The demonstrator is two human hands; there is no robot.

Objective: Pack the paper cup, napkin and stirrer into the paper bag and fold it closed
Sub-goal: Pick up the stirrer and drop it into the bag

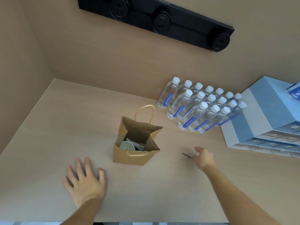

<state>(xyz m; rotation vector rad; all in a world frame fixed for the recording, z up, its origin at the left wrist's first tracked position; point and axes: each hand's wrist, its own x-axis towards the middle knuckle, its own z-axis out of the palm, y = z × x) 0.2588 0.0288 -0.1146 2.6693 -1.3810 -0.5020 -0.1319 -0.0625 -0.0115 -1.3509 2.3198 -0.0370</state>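
Paper bag [136, 157]: it stands upright and open on the counter [48, 127] between your hands.
Paper cup [127, 146]: already inside the bag, on its left side.
Napkin [138, 145]: in the bag beside the cup.
Stirrer [187, 155]: a thin dark stick, right of the bag, at your right fingertips.
Left hand [86, 181]: flat on the counter, fingers spread, holding nothing.
Right hand [204, 158]: fingers loosely curled at the stirrer's end; whether they grip it is unclear.
Water bottles [201, 106]: clustered behind, well apart.
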